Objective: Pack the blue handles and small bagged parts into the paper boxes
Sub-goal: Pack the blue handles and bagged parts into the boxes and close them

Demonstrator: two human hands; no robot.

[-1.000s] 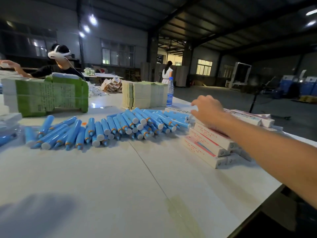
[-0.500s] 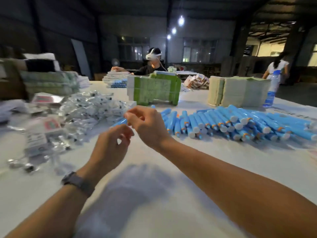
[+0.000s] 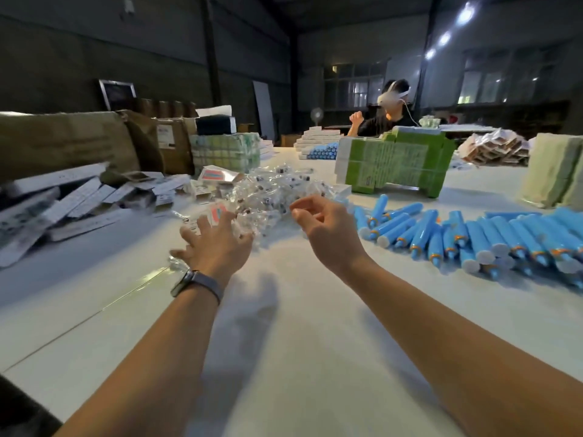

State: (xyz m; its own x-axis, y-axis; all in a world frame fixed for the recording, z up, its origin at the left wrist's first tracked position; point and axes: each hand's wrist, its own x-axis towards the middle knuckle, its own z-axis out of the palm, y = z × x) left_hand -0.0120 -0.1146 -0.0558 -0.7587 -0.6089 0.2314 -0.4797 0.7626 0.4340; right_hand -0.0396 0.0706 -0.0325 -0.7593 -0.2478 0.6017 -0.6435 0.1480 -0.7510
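Note:
A pile of small clear bagged parts (image 3: 277, 187) lies on the white table (image 3: 284, 326) at centre. My left hand (image 3: 214, 244), with a watch on its wrist, is at the pile's near edge with fingers spread, its fingertips among the bags. My right hand (image 3: 328, 228) hovers just right of the pile with fingers loosely curled and nothing in it. Several blue handles (image 3: 473, 234) with orange rings lie in a row to the right. Folded white paper boxes (image 3: 63, 200) lie scattered at the left.
A green and white bundle of flat cartons (image 3: 394, 162) stands behind the handles, and a pale stack (image 3: 555, 171) at far right. Brown cardboard boxes (image 3: 63, 143) line the left. A person wearing a headset (image 3: 391, 111) sits across the table.
The view has swung left from the packed boxes to the bag pile. My left hand came in, reached forward and spread its fingers on the bags. My right hand followed beside it.

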